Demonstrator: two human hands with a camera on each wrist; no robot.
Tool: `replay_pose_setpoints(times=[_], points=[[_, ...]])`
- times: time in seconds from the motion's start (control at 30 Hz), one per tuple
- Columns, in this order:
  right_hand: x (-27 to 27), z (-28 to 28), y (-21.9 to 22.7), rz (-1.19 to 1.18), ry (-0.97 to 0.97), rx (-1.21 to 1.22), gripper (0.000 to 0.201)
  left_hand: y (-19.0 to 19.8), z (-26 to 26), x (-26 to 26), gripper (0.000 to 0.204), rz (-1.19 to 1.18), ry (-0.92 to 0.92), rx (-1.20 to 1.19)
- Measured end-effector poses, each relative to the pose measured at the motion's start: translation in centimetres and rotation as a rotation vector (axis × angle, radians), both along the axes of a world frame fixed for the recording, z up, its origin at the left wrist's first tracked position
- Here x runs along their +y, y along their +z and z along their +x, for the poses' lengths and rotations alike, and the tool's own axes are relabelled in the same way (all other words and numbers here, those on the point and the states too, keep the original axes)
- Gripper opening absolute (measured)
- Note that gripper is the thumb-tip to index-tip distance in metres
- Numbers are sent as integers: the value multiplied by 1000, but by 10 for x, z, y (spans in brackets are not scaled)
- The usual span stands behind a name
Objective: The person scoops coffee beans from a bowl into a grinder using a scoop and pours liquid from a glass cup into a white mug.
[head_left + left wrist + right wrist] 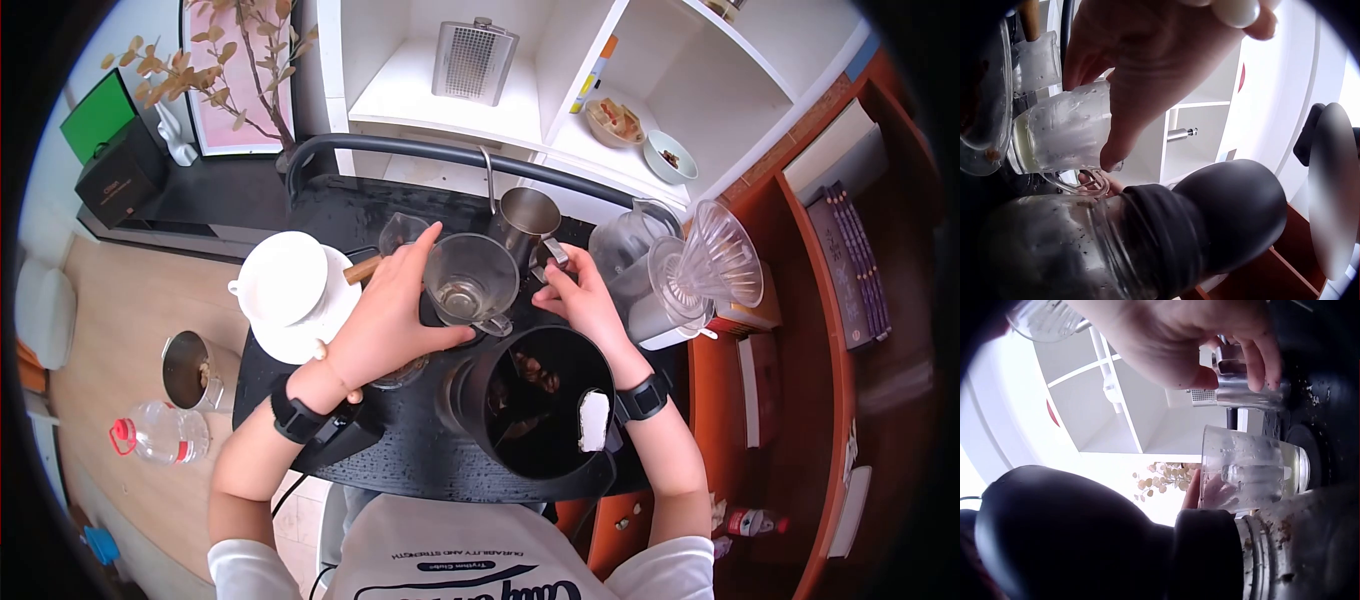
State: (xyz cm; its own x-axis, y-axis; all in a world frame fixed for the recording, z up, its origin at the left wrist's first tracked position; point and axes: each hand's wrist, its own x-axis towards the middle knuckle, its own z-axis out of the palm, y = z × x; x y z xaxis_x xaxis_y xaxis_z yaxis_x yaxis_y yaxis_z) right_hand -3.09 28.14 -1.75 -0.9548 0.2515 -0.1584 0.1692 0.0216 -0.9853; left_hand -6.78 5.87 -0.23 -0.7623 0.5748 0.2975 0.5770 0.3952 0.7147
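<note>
In the head view my left hand reaches round a clear glass cup with a side handle, gripping it between thumb and fingers. The left wrist view shows this glass upright, with a little pale liquid at its bottom. My right hand has its curled fingers at the handle of a metal gooseneck kettle, just beyond the glass. In the right wrist view the fingers overlap the handle of the kettle. Close below both hands stands a tall black container with coffee beans inside.
A white cup on a saucer sits at the table's left. A small glass jug stands behind the left hand. Right of the kettle are a clear pitcher and a ribbed dripper. A rail edges the back.
</note>
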Motion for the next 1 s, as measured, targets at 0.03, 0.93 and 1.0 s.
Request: replay_pose_setpoints(times=[0.03,0.93,1.0], points=[[-2,2,1,3,-2,7,29,-7,-1,3,92,29,15,41],[7,-1,-6,47,55,-25,31,79,10,-110,85,567,245,-145],[5,-3,-6,36,40,-28,27,76,9,-128,84,485,284,-93]])
